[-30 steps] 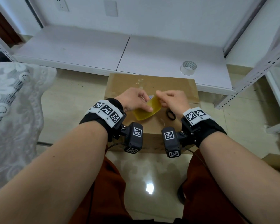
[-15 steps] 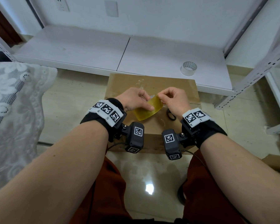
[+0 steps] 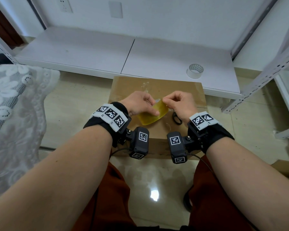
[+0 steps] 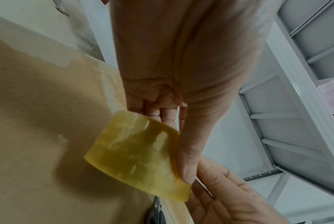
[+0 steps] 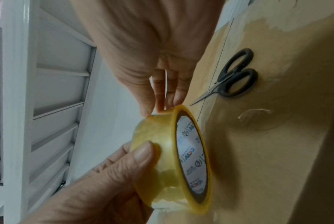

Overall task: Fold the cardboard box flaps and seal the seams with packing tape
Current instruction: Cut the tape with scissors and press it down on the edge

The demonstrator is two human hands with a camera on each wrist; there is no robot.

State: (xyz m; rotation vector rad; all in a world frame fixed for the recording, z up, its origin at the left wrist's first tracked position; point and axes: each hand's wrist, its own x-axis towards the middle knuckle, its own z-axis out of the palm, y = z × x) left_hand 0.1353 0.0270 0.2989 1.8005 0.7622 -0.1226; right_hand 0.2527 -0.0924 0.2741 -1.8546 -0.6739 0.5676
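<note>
The left hand [image 3: 138, 104] grips a roll of yellowish packing tape [image 3: 151, 115] at the middle of the head view, thumb laid across the outer band and the fingers curled behind it. The right hand [image 3: 182, 104] meets it from the right, thumb and forefinger pinching at the roll's upper edge; whether a loose tape end is caught there cannot be told. In the right wrist view the roll [image 5: 174, 157] is a translucent amber ring, glossy and slightly cloudy, wound on a white core printed with small blue and red logos, with the left thumb [image 5: 143, 153] pressed on its band. In the left wrist view the band [image 4: 137, 157] shows pale highlights and a hazy surface.

The roll is held just above the closed top of a brown cardboard box [image 3: 128, 85], whose face carries shiny, wrinkled patches of clear tape and a thin seam line. Black-handled scissors [image 5: 231, 75] lie flat on the box just right of the hands, blades closed.

Beyond the box, at the upper right of the head view, a second, clear tape roll [image 3: 195, 71] stands on a low white shelf board [image 3: 90, 50]. A white lace cloth [image 3: 10, 100] fills the left edge, and grey metal racking [image 3: 265, 75] runs down the right.
</note>
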